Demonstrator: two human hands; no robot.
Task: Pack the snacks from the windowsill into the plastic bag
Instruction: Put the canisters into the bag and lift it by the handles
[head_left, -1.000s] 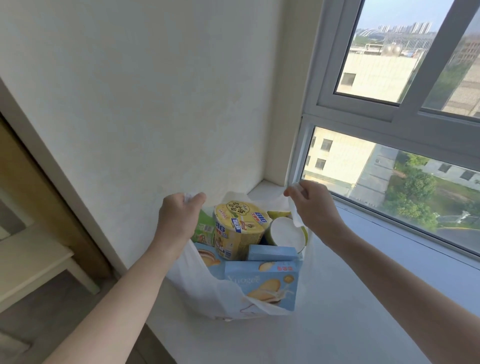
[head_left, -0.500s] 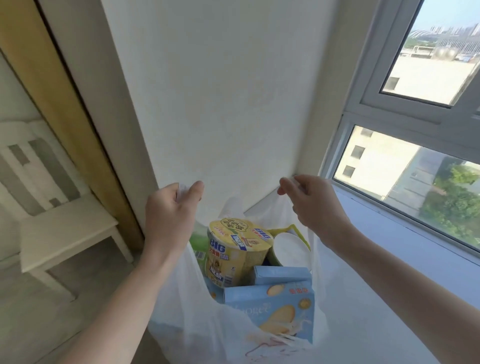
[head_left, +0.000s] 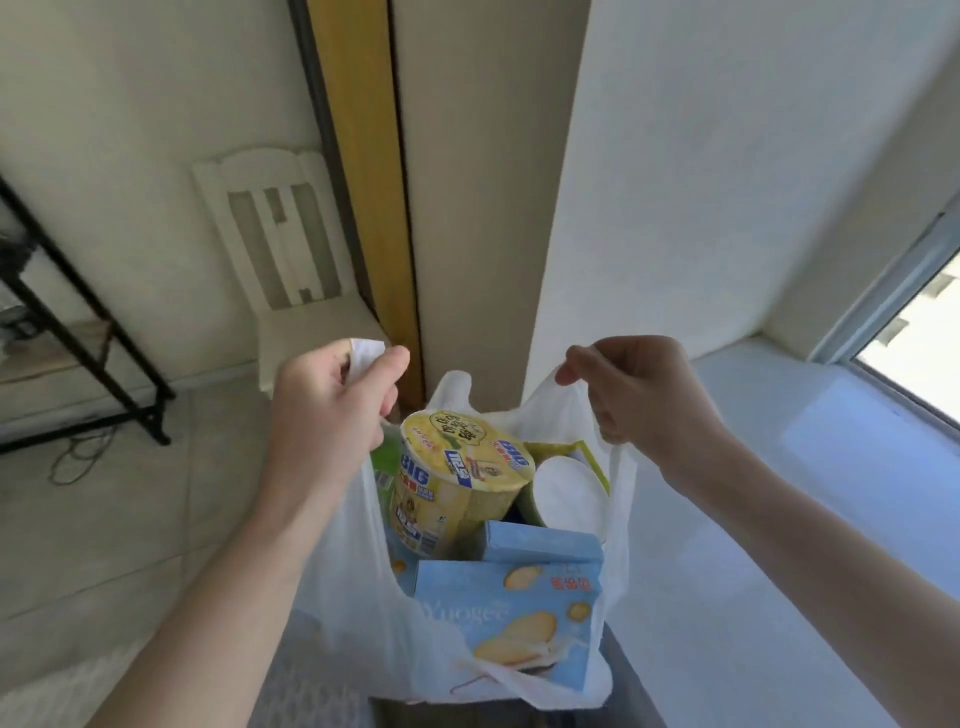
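The plastic bag (head_left: 332, 587) is full of snacks, so the packing looks almost done. Inside it stand a yellow noodle cup (head_left: 457, 483), a big blue cookie box (head_left: 519, 623), a small blue box (head_left: 540, 540), a tub with a white lid (head_left: 566, 491) and a green pack (head_left: 384, 467). Every snack that shows is in the bag. Part of the windowsill (head_left: 805, 493) is out of view, so I cannot tell if any snack is left there. The left hand (head_left: 332, 410) pinches one handle of the bag, and the right hand (head_left: 639, 395) pinches the other, and the two handles are pulled apart, so the top is wide open. The bag hangs between the hands, just beside the near edge of the windowsill. Its bottom is cut off, so I cannot tell if it sits on anything. What may be left is to close the bag or carry it away. The wall corner (head_left: 483, 208) is close behind the bag, and the window (head_left: 914, 322) is off to the right. On the left the floor (head_left: 130, 519) has open room, with a white chair (head_left: 291, 260) and a black rack (head_left: 78, 312) farther back.
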